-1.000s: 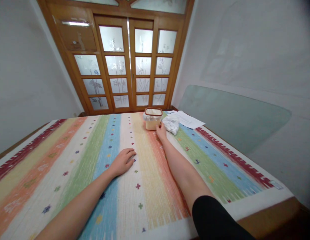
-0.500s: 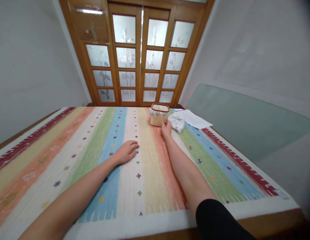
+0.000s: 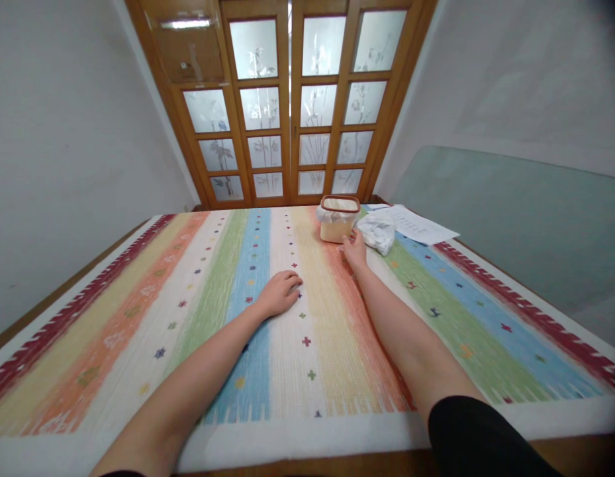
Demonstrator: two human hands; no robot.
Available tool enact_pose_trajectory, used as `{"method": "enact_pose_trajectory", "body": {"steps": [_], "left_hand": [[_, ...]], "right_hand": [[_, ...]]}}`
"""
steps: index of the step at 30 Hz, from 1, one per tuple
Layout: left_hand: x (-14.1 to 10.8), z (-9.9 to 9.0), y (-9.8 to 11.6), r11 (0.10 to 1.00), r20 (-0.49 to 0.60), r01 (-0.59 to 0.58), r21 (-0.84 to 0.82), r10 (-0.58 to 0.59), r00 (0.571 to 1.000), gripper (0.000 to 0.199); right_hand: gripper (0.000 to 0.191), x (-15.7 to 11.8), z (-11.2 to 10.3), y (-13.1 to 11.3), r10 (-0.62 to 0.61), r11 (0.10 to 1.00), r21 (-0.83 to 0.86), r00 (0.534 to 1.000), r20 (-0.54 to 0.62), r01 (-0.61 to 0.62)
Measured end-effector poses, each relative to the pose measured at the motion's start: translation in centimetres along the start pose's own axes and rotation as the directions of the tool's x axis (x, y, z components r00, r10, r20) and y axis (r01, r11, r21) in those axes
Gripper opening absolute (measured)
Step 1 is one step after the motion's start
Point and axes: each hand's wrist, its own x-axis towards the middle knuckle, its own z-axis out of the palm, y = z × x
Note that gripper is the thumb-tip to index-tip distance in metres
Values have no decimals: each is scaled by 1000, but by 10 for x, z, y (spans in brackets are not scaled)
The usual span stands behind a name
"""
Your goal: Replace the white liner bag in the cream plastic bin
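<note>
My left hand (image 3: pixel 280 292) rests palm down on the striped tablecloth (image 3: pixel 331 318), its fingers a little apart and nothing in them. Farther out, my right hand (image 3: pixel 355 249) is at the lower right corner of a small cream bin (image 3: pixel 334 231). Its thumb and fingers are slightly apart, and the fingertips seem to touch the bin's side. The bin stands upright, with a brown rim (image 3: pixel 341 204) and a clear plastic liner folded over its edge. Just right of that hand lies a crumpled white plastic bag (image 3: pixel 379 232).
Printed paper sheets (image 3: pixel 420 225) lie behind the bag at the table's far right. A pale green panel (image 3: pixel 506 225) runs along the right wall. Wooden doors with frosted panes (image 3: pixel 265 105) stand beyond the far table edge.
The view has turned, so the table and doors sit farther right and a little differently angled. Both hands and the bin keep about the same places on the cloth.
</note>
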Motion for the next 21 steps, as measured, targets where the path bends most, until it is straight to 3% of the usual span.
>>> {"method": "enact_pose_trajectory", "body": {"steps": [6,15,21], "left_hand": [[0,-1,-2,999,18,-20,-28,21,1000,34],[-3,-2,-1,999,17,-14,-44,15,1000,35],[-2,-2,-3,999,22,-36,-18,36,999,35]], "right_hand": [[56,-6,-3,-5,106,994,-5,994,-11,-107],[56,-11,-8,-10,141,990,-22,990,-29,-142],[57,-12,-4,-12,68,998,1,997,30,-68]]}}
